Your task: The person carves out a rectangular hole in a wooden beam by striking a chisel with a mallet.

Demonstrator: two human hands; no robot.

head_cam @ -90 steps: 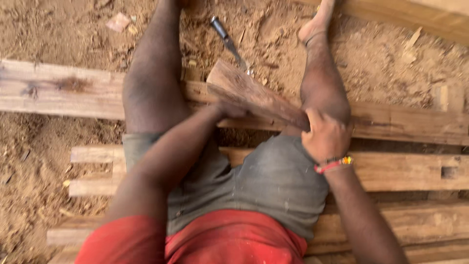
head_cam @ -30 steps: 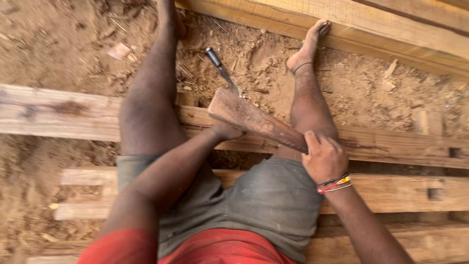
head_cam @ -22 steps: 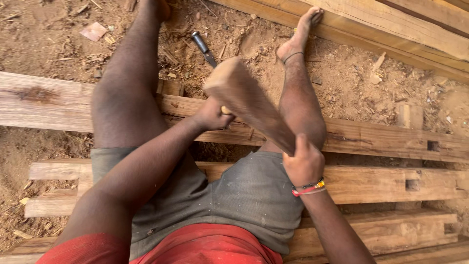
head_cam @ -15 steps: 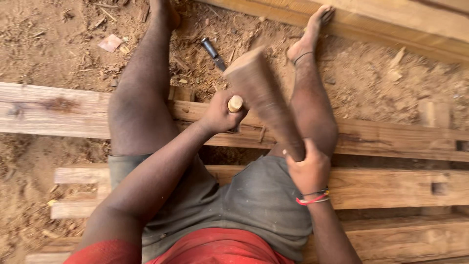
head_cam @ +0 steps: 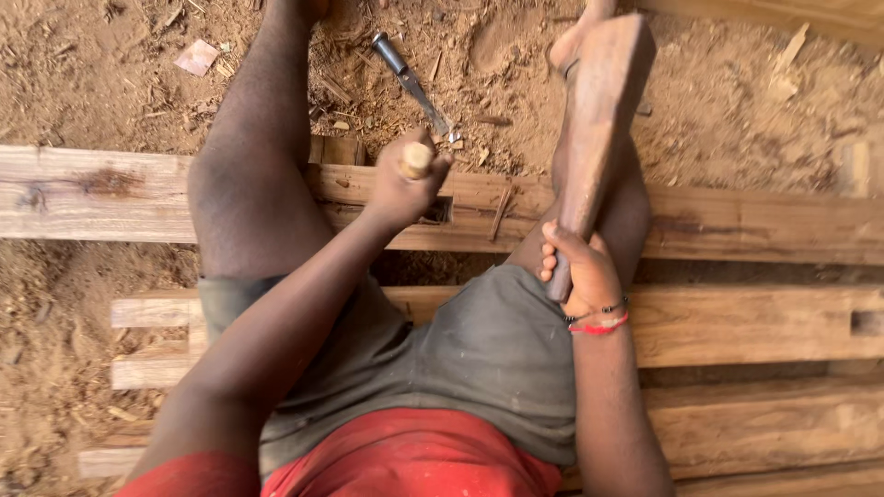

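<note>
My left hand (head_cam: 405, 184) is closed around a chisel (head_cam: 415, 160) with a pale wooden handle, held upright over a dark rectangular mortise (head_cam: 438, 211) in a long wooden plank (head_cam: 737, 225). My right hand (head_cam: 578, 269) grips the narrow end of a heavy brown wooden mallet (head_cam: 599, 120), which is raised up and tilted away over my right leg. I sit on planks with my legs spread across the worked plank.
A second chisel with a dark handle (head_cam: 411, 83) lies on the sawdust-covered ground beyond the plank. More planks (head_cam: 755, 322) lie beside me, one with a cut slot (head_cam: 866, 322). A small scrap (head_cam: 197, 57) lies at the upper left.
The mallet lay low across the plank, then swung up to a raised position in my right hand. My left hand came off the mallet head and took up a chisel at the mortise.
</note>
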